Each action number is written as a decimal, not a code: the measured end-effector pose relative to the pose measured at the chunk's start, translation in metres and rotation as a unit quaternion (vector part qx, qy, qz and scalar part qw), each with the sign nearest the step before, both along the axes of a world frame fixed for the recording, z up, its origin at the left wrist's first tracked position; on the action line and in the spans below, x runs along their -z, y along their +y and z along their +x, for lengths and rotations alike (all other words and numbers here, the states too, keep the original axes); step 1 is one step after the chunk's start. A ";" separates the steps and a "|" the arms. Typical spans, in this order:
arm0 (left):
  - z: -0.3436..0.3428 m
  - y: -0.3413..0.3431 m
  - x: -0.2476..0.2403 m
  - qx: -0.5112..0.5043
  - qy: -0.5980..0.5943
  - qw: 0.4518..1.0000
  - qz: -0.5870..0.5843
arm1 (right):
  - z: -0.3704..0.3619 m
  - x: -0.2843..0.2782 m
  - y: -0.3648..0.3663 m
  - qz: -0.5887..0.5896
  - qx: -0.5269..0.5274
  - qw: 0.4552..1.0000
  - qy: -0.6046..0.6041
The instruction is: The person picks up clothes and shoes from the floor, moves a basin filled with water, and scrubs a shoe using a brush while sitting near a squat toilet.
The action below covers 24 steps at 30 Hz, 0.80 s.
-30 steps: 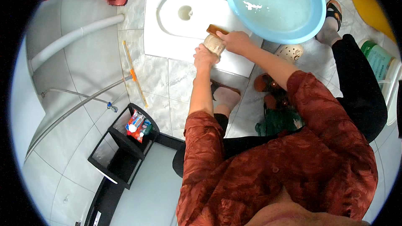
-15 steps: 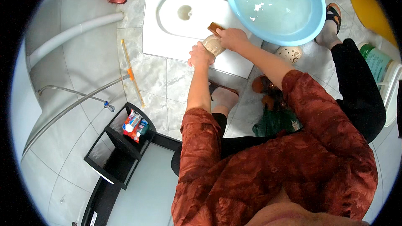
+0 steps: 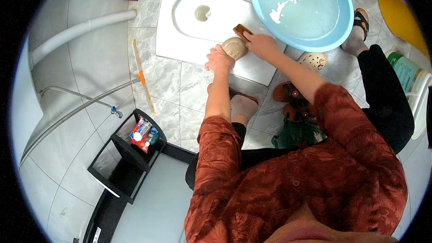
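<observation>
My left hand [image 3: 219, 59] grips a beige shoe [image 3: 235, 47] and holds it over the near edge of the white squat toilet pan [image 3: 189, 40]. At the shoe's far end, my right hand [image 3: 262, 45] is closed around a brown scrubbing brush [image 3: 241, 30] and presses it against the shoe. A light-blue basin [image 3: 344, 31] of cloudy, soapy water stands just beyond my right hand, overlapping the pan's right side.
A beige clog [image 3: 313, 60] and brown sandals [image 3: 291, 98] lie on the marble-patterned floor by my feet. A green cloth [image 3: 294, 136] lies near my knee. An orange-handled tool [image 3: 143, 77], a grey hose [image 3: 81, 29] and a black shelf rack [image 3: 130, 153] are on the left. A green bottle [image 3: 404, 69] is on the right.
My right hand has shifted the brush slightly along the shoe. My left hand keeps its hold in nearly the same place.
</observation>
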<state>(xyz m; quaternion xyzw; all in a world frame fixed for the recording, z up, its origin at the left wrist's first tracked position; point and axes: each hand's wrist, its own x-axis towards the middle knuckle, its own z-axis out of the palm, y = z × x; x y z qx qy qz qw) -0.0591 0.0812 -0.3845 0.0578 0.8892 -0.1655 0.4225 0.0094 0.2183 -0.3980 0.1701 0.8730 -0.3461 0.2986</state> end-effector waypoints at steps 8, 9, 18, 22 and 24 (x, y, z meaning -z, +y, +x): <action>-0.013 0.020 -0.011 -0.003 0.016 1.000 0.025 | -0.010 -0.002 0.001 0.012 -0.003 0.999 0.049; -0.011 0.021 -0.011 -0.004 0.016 0.999 0.028 | -0.016 0.006 0.009 0.015 0.001 0.999 0.049; -0.017 0.005 -0.012 -0.038 0.022 0.999 0.024 | -0.006 -0.073 0.064 -0.029 0.262 0.943 0.201; -0.017 0.017 -0.009 -0.042 0.004 0.999 0.027 | 0.001 -0.018 0.126 0.158 0.268 0.947 0.081; -0.021 0.009 -0.007 -0.052 0.004 0.998 0.018 | -0.003 -0.025 0.122 0.175 0.229 0.957 0.039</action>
